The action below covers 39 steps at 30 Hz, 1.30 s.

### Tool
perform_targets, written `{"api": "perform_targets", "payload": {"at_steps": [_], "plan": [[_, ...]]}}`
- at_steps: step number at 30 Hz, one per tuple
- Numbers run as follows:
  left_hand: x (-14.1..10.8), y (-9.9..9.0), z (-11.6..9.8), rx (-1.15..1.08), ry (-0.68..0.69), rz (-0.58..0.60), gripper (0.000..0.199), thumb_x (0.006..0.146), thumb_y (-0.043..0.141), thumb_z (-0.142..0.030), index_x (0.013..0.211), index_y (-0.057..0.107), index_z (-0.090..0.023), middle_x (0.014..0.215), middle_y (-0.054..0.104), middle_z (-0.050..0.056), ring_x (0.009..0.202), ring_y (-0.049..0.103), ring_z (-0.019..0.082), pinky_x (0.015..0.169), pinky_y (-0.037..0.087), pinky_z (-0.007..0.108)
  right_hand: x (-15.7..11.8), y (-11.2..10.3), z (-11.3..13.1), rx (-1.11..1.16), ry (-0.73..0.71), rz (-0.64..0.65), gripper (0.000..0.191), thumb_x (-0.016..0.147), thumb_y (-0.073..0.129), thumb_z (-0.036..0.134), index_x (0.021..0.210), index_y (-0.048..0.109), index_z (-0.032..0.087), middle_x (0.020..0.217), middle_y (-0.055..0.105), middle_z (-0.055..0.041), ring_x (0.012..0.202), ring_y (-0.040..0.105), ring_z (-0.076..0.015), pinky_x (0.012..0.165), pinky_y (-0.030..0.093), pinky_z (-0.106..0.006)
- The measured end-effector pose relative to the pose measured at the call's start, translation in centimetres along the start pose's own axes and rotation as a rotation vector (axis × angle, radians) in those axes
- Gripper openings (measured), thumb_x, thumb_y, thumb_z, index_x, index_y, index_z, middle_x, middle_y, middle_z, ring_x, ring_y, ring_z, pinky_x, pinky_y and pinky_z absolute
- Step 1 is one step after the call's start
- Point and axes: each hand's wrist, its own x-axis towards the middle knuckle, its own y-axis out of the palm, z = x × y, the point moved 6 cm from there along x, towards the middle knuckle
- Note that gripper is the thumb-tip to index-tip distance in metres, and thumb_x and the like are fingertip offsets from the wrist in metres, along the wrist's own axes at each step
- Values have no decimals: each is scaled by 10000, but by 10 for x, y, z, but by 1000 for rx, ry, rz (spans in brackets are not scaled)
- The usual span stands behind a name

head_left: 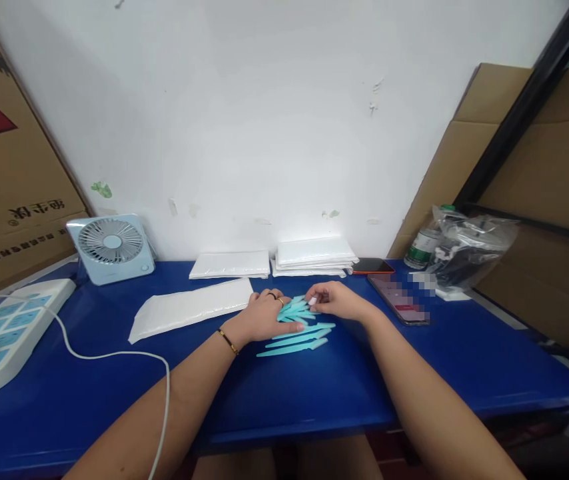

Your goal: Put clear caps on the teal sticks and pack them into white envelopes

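Several turquoise eyebrow razors (292, 347) lie on the blue table, some spread in a near row and others bunched in a pile (295, 308) behind. My left hand (266, 315) rests over the left side of the pile, its thumb stretched across the handles and its fingers apart. At the pile's right end is my right hand (333, 301), with fingers curled in a pinch beside the razors. A small pale patch shows at its fingertips; what they hold, if anything, is hidden. Left of the razors, a flat white padded packet (192, 308) touches or nearly touches my left hand.
White packets are stacked (314, 257) by the wall, with another packet pile (229, 264) beside them. Two phones (373, 266) (399, 300), a can (422, 248) and a clear plastic bag (474, 253) stand right. A fan (111, 248), power strip (19, 333) and white cable (114, 355) occupy the left.
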Motion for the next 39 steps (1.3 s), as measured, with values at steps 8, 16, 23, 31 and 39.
{"api": "perform_targets", "payload": {"at_steps": [8, 16, 23, 31, 39], "plan": [[-13, 1, -14, 125, -30, 77, 866, 525, 624, -694, 1206, 482, -178, 1168, 529, 145, 1093, 460, 328, 883, 365, 425, -25, 18, 36, -252, -53, 144, 1027, 509, 779, 445, 1393, 314, 203, 1374, 350, -138, 1255, 312, -328, 1006, 311, -455], [-13, 11, -30, 160, -14, 39, 244, 646, 559, -257, 861, 578, -142, 887, 622, 125, 822, 597, 269, 698, 458, 333, -39, 56, 59, -515, -114, 24, 298, 671, 577, 199, 966, 549, 159, 916, 545, -71, 856, 512, -213, 717, 421, -296], [-18, 22, -39, 177, 13, -80, 215, 671, 563, -225, 869, 547, -140, 946, 605, 135, 905, 578, 268, 815, 436, 351, -43, 55, 63, -636, -99, 31, 216, 688, 584, 205, 897, 570, 153, 896, 595, -83, 807, 558, -215, 667, 414, -288], [-7, -8, -55, -354, -43, -407, 121, 822, 453, -278, 897, 470, -186, 745, 585, 13, 669, 572, 160, 628, 422, 262, -45, -53, 127, -55, -208, -355, 402, 922, 332, 453, 1184, 550, 241, 1196, 571, -57, 1090, 522, -205, 893, 407, -330], [10, 15, -56, -901, -44, -420, 144, 772, 559, -285, 765, 514, -148, 618, 597, 26, 599, 591, 147, 587, 476, 254, -16, -7, 148, -239, -181, -233, 393, 931, 344, 410, 910, 660, 176, 887, 655, -77, 834, 589, -190, 748, 425, -305]]}}
